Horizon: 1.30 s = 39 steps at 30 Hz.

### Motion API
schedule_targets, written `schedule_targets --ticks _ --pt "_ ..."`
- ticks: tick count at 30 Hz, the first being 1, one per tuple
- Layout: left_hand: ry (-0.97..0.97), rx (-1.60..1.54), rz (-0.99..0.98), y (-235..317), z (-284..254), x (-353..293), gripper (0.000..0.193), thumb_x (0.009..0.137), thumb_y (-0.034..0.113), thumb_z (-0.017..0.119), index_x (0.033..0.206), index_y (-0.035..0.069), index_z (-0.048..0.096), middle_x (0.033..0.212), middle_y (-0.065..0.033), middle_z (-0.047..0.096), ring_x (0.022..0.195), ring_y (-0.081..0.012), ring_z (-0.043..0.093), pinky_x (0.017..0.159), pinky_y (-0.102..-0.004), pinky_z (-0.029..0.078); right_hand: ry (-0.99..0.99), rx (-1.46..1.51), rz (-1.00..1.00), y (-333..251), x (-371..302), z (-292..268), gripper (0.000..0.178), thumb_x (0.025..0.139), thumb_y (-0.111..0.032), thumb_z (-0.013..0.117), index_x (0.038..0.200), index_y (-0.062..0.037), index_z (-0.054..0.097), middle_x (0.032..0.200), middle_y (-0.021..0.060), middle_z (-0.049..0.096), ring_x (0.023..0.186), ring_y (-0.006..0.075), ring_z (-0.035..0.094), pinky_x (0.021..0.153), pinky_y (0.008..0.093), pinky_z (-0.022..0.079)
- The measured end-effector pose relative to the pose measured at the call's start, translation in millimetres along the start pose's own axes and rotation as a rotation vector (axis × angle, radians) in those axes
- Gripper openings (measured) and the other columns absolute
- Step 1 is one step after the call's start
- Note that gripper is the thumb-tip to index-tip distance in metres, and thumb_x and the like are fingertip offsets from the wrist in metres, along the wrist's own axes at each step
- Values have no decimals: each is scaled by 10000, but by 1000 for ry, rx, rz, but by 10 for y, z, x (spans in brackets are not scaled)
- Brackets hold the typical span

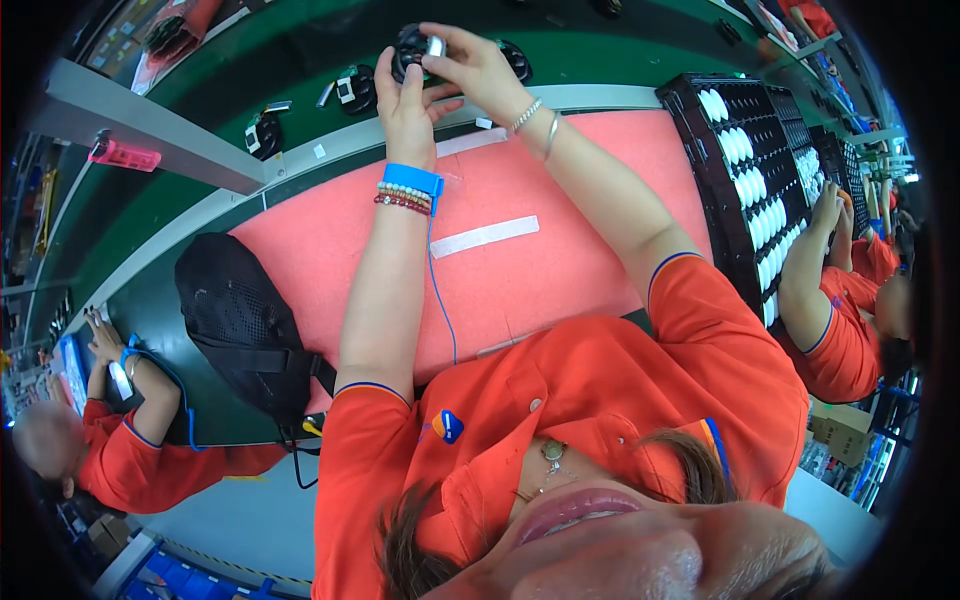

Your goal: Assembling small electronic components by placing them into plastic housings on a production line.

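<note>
Both my hands meet above the green work surface (590,60), beyond the pink mat. My left hand (408,105) has its fingers closed around a dark rounded part (407,45), whose kind I cannot make out. From the right, my right hand (478,72) pinches a small silver cylinder (436,47) against that part. Left of my hands sits a black-and-white unit (355,90), with another similar unit (263,136) farther left. A black curved piece (515,62) lies just behind my right hand. A blue strap (413,179) with a thin cord circles my left wrist.
The pink mat (590,200) lies under my forearms, with a black bag (240,320) at its left. Black trays (690,130) of white oval pieces stand right. A grey post (150,125) rises at left. Co-workers sit left (130,465) and right (850,320).
</note>
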<state>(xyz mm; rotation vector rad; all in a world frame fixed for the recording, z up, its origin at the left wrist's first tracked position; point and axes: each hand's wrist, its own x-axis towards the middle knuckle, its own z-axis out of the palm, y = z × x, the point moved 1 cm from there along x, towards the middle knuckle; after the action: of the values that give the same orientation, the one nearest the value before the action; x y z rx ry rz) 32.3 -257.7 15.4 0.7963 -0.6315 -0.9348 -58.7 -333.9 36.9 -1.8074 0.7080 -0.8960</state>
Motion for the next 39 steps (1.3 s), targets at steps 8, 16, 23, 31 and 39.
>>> schedule_targets --ticks 8,16,23,31,39 --pt "63 266 -63 -67 -54 107 545 932 220 482 1376 13 245 1244 -182 480 813 -242 645 615 -285 523 364 -637 21 1075 1519 -497 383 769 -225 623 1085 -18 560 955 229 619 922 386 578 801 429 461" --pt "63 369 -102 -94 -267 73 371 920 150 487 1247 -21 445 1096 -162 595 781 -200 647 599 -260 518 277 -1023 -215 884 1208 -658 432 823 -363 543 983 35 589 920 251 614 884 397 582 791 445 465" --pt "46 390 -91 -117 -156 118 363 903 118 504 1232 -27 457 1073 -163 606 758 -206 650 600 -270 524 -14 -1336 190 391 -12 -918 667 723 -522 655 1212 -85 533 974 161 631 929 312 605 799 388 493" --pt "-66 616 194 -55 -212 154 487 793 47 619 1251 6 458 1159 -182 570 1018 -237 585 842 -318 478 -50 -922 -495 -32 -191 -621 605 661 -76 687 1230 -120 485 1111 69 576 1064 251 509 932 341 409" --pt "-59 -11 -179 115 -141 94 478 770 -126 478 1232 -49 384 1047 -184 551 942 -343 607 788 -370 543 206 -719 -668 -175 -372 -259 511 733 -157 685 1210 -90 515 1128 89 579 1037 243 554 858 351 473"
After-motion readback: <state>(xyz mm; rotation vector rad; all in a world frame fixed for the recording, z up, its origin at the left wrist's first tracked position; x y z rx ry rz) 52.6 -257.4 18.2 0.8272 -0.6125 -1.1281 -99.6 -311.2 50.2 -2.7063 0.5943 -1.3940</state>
